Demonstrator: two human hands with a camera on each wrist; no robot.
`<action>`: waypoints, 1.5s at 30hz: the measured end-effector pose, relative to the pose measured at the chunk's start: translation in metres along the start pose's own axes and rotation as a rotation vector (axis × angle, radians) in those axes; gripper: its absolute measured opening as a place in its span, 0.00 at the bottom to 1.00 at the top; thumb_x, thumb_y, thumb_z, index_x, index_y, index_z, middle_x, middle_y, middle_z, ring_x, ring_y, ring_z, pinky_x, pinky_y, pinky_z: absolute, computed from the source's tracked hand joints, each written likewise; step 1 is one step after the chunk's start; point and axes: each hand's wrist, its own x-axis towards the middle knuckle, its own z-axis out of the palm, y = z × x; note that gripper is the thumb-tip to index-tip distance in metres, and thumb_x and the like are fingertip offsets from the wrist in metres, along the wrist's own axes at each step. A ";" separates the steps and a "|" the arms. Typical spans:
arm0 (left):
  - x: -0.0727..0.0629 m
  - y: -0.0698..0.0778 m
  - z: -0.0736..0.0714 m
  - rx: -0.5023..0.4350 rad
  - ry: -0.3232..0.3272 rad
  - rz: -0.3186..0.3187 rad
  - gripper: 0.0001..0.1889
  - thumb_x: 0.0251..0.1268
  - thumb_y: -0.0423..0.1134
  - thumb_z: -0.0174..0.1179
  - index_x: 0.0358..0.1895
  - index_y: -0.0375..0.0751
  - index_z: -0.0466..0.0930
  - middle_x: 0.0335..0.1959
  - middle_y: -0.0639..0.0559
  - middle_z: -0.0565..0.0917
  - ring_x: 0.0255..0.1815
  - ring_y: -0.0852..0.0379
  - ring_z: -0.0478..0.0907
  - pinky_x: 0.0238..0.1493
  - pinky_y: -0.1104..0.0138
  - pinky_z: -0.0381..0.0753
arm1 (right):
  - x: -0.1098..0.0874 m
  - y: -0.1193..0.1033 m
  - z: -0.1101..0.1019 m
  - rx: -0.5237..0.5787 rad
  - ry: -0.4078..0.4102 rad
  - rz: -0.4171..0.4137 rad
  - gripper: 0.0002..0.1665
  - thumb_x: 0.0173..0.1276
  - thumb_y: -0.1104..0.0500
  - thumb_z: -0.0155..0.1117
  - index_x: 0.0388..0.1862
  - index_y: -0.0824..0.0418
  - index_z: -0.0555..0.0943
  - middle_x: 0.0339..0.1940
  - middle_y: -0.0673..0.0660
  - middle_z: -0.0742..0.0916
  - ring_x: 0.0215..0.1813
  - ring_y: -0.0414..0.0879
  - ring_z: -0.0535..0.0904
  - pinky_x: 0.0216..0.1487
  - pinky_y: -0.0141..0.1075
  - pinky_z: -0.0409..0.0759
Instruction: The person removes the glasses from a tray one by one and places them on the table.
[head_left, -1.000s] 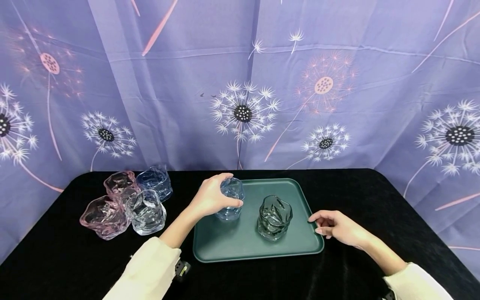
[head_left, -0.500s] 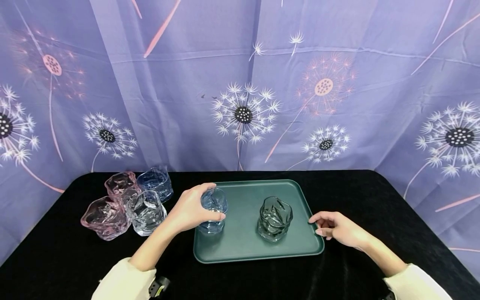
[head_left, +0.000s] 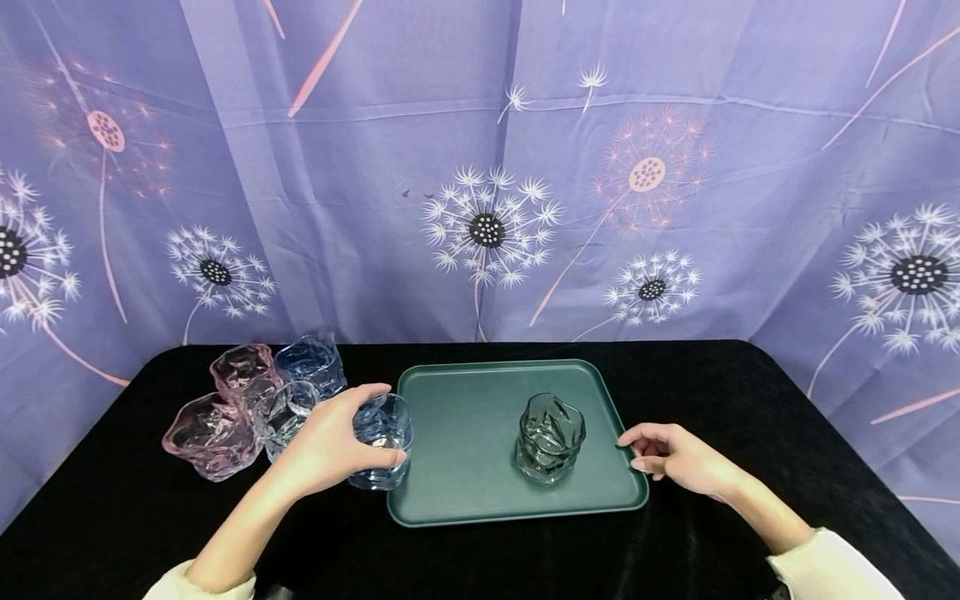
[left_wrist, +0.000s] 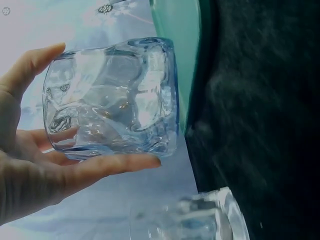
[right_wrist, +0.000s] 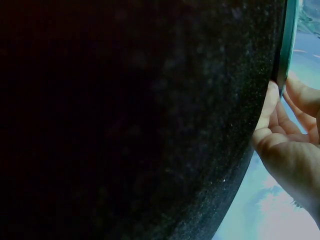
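Note:
My left hand (head_left: 326, 446) grips a light blue drinking glass (head_left: 390, 429) with its thumb and fingers on opposite sides. In the head view this glass overlaps the left edge of a green tray (head_left: 465, 504); the left wrist view shows its wavy, clear blue wall (left_wrist: 112, 95) close up. A smoky grey glass (head_left: 550, 442) stands upright on the tray, right of its middle. At the tray's right rim, my right hand (head_left: 682, 457) pinches the edge between thumb and fingers, as the right wrist view shows from the side (right_wrist: 292, 137).
Left of the tray stand two pink glasses (head_left: 210, 437), a darker blue glass (head_left: 311, 367) and a clear glass (head_left: 277, 412), grouped tightly. My left hand partly covers the clear one. Black cloth (head_left: 720, 392) covers the table, with a purple dandelion-print curtain (head_left: 375, 208) behind it.
My left hand has carried the light blue glass leftward and toward me, from over the tray to its left edge. My right hand and the grey glass have stayed put.

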 end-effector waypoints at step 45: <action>-0.091 -0.120 -0.077 0.259 -0.061 -0.397 0.50 0.42 0.64 0.65 0.62 0.31 0.58 0.57 0.20 0.60 0.47 0.25 0.64 0.36 0.41 0.70 | 0.000 0.001 0.000 -0.017 0.004 0.026 0.15 0.63 0.70 0.56 0.49 0.75 0.73 0.31 0.60 0.77 0.27 0.41 0.72 0.27 0.35 0.76</action>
